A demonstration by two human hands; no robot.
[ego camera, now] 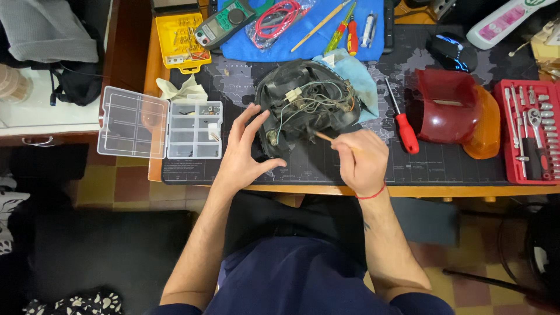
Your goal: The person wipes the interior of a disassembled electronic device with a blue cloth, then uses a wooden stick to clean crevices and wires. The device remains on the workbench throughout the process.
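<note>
Fingers of the left hand (244, 153) were spread wide, touching the black round plastic housing (306, 108) full of thin wires. The right hand (363, 160) was closed around a thin wooden stick (324, 137). The housing sat mid-desk on a dark map-printed mat (443, 166), near a red-handled screwdriver (401, 119).

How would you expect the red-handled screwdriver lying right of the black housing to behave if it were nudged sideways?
The red-handled screwdriver would probably roll, since its handle looks rounded and it lies flat on the desk mat. It seems stiff, and likely handle-heavy, so the thin shaft might swing round.
</note>
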